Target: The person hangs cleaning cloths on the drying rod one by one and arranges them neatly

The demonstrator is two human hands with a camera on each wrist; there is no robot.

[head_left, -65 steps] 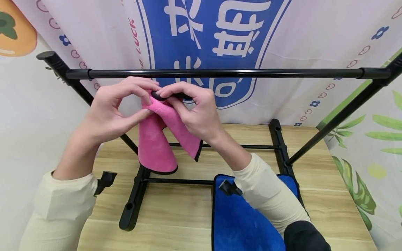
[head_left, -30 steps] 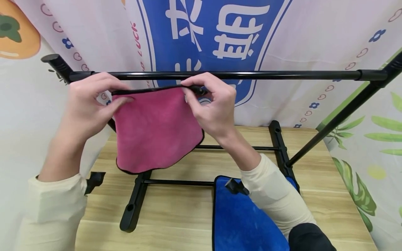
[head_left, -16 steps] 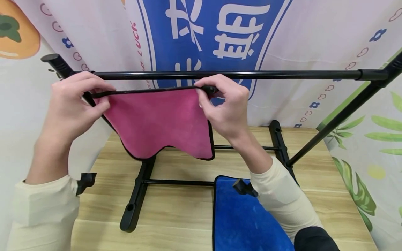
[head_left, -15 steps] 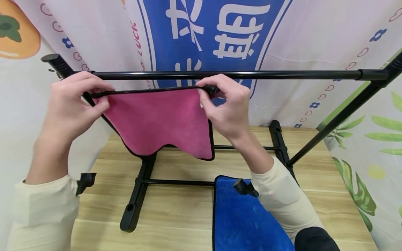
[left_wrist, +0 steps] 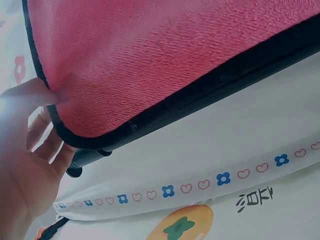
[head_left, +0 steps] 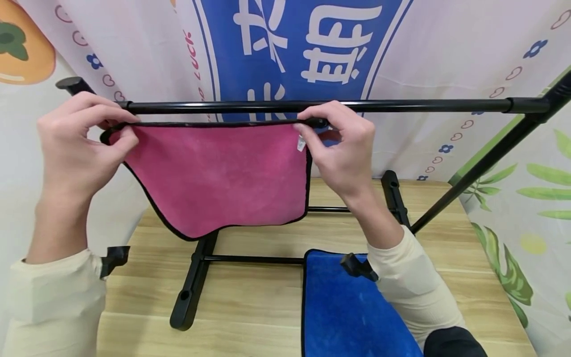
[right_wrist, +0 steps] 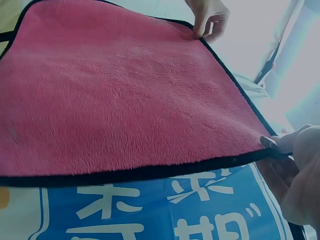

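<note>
A pink towel [head_left: 218,173] with black edging hangs stretched between both hands, just below and in front of the rack's black top bar [head_left: 250,107]. My left hand [head_left: 82,144] pinches its upper left corner between thumb and fingers. At the upper right corner my right hand [head_left: 341,148] pinches the edge, and a small white tag [head_left: 301,143] shows beside the thumb. The right wrist view shows the fuzzy towel face [right_wrist: 125,95] spread taut, a hand at each of two corners. In the left wrist view the thumb presses on the towel [left_wrist: 150,65] near its rounded corner.
A blue towel [head_left: 348,302] with black edging lies on the wooden table [head_left: 241,307], partly under the right forearm. The rack's black feet [head_left: 192,292] and thin lower bars [head_left: 258,259] stand on the table. A printed curtain [head_left: 424,59] hangs behind.
The pink towel was bunched between the hands earlier and is now spread out wide. My left hand has moved left and my right hand right, along its top edge.
</note>
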